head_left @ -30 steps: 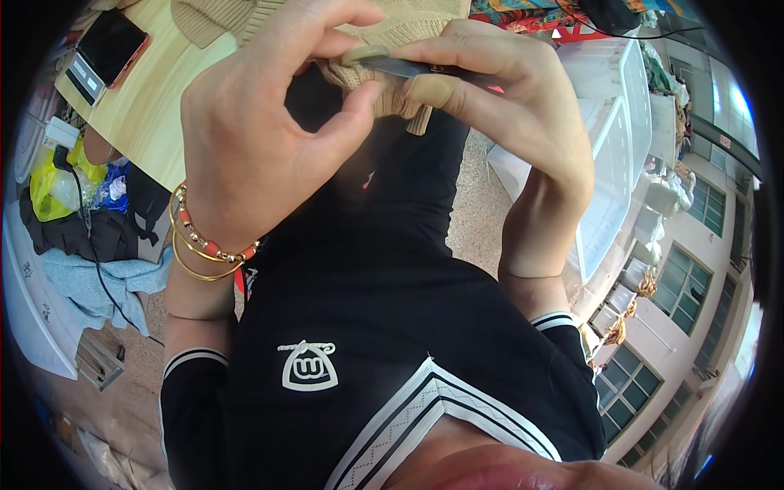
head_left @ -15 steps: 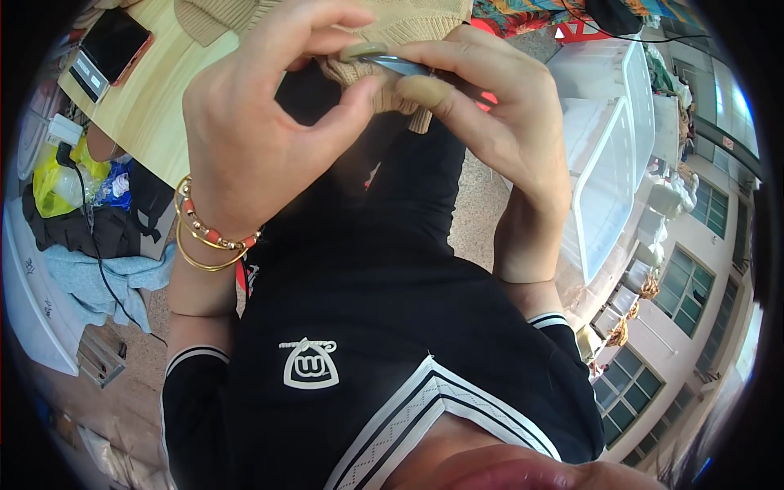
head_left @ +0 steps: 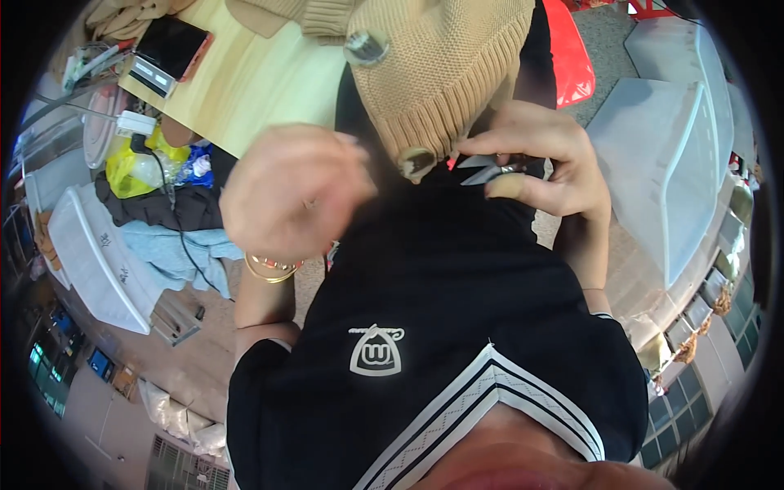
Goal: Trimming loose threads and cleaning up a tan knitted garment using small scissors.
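Observation:
A tan knitted garment (head_left: 449,65) with a ribbed edge lies over my lap and the table's near edge. Two large shiny buttons show on it, an upper button (head_left: 366,47) and a lower button (head_left: 416,162) at the ribbed corner. My right hand (head_left: 555,159) is closed around small thread snips (head_left: 483,169), whose blades stand apart just right of the lower button. Left of the garment hangs my left hand (head_left: 298,192), clear of the cloth; motion smears its fingers, so their grip does not show.
On the pale wooden table (head_left: 269,73) at the far left lies a dark-screened device (head_left: 170,49). A red stool (head_left: 570,57) stands beyond my right hand, near translucent plastic bins (head_left: 653,155). At the left are a yellow bag (head_left: 135,171), blue cloth (head_left: 175,249) and a white bin (head_left: 102,261).
My hands have parted and come down from the button they were at together. The left moved toward me, the right rightward with the snips. The garment now lies spread with both buttons showing.

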Action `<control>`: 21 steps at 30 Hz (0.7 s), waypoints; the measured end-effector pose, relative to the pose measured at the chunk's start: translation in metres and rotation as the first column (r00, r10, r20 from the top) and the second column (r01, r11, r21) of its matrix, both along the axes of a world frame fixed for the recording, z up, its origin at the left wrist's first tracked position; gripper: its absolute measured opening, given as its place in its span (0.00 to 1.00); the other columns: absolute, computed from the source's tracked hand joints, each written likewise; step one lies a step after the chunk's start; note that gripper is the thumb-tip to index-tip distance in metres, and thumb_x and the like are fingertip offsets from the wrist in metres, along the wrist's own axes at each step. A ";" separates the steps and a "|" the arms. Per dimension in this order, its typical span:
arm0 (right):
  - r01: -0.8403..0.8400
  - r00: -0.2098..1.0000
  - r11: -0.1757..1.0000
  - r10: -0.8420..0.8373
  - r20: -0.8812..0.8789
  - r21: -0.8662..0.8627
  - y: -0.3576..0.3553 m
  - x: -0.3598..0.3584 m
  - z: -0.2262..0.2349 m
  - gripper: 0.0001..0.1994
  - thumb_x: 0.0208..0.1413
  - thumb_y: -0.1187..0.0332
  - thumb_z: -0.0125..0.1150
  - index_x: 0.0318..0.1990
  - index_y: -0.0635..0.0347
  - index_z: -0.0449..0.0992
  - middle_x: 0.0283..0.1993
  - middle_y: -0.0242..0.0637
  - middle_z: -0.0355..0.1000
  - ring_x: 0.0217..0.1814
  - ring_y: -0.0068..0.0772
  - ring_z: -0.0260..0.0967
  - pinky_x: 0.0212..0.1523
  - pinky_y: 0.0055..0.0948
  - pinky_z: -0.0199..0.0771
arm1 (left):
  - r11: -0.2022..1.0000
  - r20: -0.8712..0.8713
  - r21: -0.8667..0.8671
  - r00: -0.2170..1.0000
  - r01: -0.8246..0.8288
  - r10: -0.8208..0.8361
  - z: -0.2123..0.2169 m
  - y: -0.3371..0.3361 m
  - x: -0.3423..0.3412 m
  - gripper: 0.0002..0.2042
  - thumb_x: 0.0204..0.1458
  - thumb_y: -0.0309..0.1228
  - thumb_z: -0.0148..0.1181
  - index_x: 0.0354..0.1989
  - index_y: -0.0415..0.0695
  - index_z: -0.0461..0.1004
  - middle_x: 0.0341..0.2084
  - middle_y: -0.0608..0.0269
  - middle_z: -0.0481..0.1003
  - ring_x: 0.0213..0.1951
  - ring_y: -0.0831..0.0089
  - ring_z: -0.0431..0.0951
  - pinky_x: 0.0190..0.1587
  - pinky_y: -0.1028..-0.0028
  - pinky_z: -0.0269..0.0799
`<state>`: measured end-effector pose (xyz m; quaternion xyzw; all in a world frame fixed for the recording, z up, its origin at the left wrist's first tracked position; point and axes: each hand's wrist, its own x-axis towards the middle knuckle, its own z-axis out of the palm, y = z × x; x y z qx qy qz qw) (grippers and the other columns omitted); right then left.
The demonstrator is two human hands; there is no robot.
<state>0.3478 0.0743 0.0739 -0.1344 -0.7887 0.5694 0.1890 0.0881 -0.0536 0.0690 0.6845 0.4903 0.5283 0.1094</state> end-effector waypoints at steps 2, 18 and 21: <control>0.012 0.998 1.000 -0.011 -0.063 0.011 0.003 -0.002 0.001 0.18 0.46 0.73 0.70 0.48 0.60 0.83 0.28 0.32 0.69 0.28 0.25 0.66 0.28 0.24 0.64 | 0.962 0.026 -0.113 0.967 -0.250 0.254 0.001 0.008 -0.002 0.14 0.37 0.26 0.77 0.34 0.42 0.81 0.30 0.64 0.79 0.29 0.73 0.75 0.28 0.76 0.68; 0.227 0.974 0.930 -0.216 -0.070 0.288 0.000 -0.035 0.011 0.19 0.46 0.74 0.70 0.49 0.57 0.81 0.28 0.34 0.68 0.28 0.29 0.66 0.27 0.27 0.64 | 0.889 0.105 -0.316 0.918 -0.333 0.381 0.009 0.033 0.026 0.15 0.42 0.25 0.75 0.41 0.43 0.83 0.31 0.67 0.76 0.31 0.78 0.73 0.33 0.78 0.68; 0.243 0.969 0.930 -0.222 -0.105 0.275 0.001 -0.036 0.013 0.18 0.46 0.73 0.70 0.49 0.57 0.80 0.29 0.34 0.68 0.28 0.30 0.67 0.28 0.27 0.65 | 0.911 0.138 -0.234 0.916 -0.340 0.377 0.005 0.034 0.032 0.14 0.44 0.23 0.73 0.42 0.42 0.83 0.31 0.66 0.76 0.32 0.79 0.74 0.33 0.79 0.69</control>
